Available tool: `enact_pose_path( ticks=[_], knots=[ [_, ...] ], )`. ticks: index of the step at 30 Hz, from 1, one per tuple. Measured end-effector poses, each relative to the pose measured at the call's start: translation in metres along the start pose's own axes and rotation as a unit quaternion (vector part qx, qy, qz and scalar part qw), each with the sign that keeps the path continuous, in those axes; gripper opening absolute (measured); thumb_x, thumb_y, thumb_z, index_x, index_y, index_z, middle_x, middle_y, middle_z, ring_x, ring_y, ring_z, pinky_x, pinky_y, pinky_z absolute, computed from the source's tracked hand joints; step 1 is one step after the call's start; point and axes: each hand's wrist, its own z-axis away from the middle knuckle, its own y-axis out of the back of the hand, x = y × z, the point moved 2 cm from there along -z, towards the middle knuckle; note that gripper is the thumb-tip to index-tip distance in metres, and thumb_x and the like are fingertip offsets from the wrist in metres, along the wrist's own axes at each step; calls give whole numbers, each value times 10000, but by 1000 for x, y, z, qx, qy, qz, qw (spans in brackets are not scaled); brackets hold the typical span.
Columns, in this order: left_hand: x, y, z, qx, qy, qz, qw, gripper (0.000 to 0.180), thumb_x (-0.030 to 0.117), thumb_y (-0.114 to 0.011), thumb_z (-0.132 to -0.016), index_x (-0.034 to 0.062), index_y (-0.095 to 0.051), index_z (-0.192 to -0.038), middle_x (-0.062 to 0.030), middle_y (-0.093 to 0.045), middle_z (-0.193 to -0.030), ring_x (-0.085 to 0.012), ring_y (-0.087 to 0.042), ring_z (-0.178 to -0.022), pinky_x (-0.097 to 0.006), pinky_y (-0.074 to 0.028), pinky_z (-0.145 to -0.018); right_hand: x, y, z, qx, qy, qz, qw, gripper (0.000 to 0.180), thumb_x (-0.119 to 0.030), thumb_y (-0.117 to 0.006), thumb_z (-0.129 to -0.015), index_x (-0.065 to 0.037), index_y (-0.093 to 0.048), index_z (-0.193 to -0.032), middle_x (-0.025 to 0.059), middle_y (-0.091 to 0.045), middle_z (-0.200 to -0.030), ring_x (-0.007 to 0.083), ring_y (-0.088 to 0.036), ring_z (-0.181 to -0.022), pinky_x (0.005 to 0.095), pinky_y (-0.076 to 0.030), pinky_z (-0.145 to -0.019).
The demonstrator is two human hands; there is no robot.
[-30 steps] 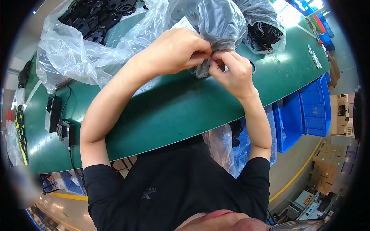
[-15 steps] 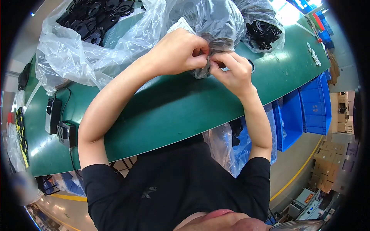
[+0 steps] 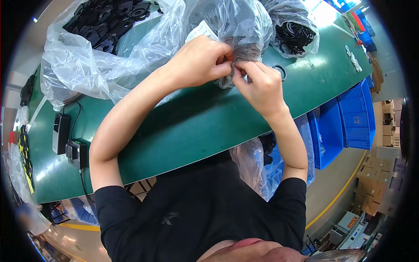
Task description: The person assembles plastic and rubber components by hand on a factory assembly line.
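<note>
A clear plastic bag point(image 3: 244, 24) with dark contents stands at the far side of the green table, its neck gathered toward me. My left hand point(image 3: 203, 61) pinches the gathered neck from the left. From the right, my right hand point(image 3: 260, 85) pinches the same neck, its fingertips close to the left ones. Whether a tie lies between the fingers is hidden. Beside my left hand, a white printed label point(image 3: 202, 31) rests against the bag. A black ring point(image 3: 279, 73) lies on the table just right of my right hand.
An open plastic bag point(image 3: 70, 65) spreads over the left of the green table point(image 3: 187, 126), near black flat parts point(image 3: 102, 26). Another bag of black parts point(image 3: 297, 38) stands right. Two black devices point(image 3: 70, 139) sit left. Blue bins point(image 3: 334, 131) stand beyond the right edge.
My right hand has shifted slightly left and turned, uncovering more of the black ring. My left hand keeps its pinch on the bag's neck, nearly unmoved.
</note>
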Motion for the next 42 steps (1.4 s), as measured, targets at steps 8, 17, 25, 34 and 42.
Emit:
enact_pose_path(
  ticks=[8, 17, 25, 34, 42],
  knots=[
    [3, 3, -2, -29, 38, 25, 999, 132, 99, -574, -709, -14, -607, -769, -112, -572, -536, -177, -582, -467, -283, -448, -483, 8, -3, 1, 19, -55, -127, 990, 118, -12, -674, -665, -18, -607, -762, 85, -591, -628, 204, -583, -506, 290, -467, -476],
    [4, 3, -1, -56, 154, 132, 978, 156, 99, -552, -731, -32, -613, -790, -92, -584, -541, -141, -613, -496, -263, -468, -500, 22, -5, 5, -4, -118, -201, 972, 118, -14, -684, -672, 2, -641, -781, 70, -609, -643, 121, -563, -499, 230, -452, -482],
    [2, 2, 2, -56, 134, 139, 980, 137, 82, -556, -752, -41, -599, -796, -74, -571, -546, -123, -614, -510, -249, -457, -497, -2, 7, 1, -4, -89, -109, 990, 132, -16, -674, -697, -7, -629, -821, 94, -621, -683, 194, -589, -526, 272, -461, -475],
    [2, -1, 3, -29, 117, 107, 987, 136, 97, -561, -753, -32, -599, -775, -93, -574, -535, -140, -608, -498, -259, -454, -498, -8, 2, -3, -38, -17, 14, 999, 95, -23, -654, -694, -30, -576, -746, 102, -573, -662, 275, -572, -536, 348, -458, -470],
    [2, -6, 2, 6, 65, 58, 996, 139, 109, -569, -726, -21, -606, -755, -96, -583, -536, -153, -598, -490, -267, -449, -495, 11, -2, 7, 37, 5, -69, 997, 131, -12, -678, -650, -41, -603, -753, 80, -569, -631, 224, -558, -495, 303, -452, -458]
  ],
)
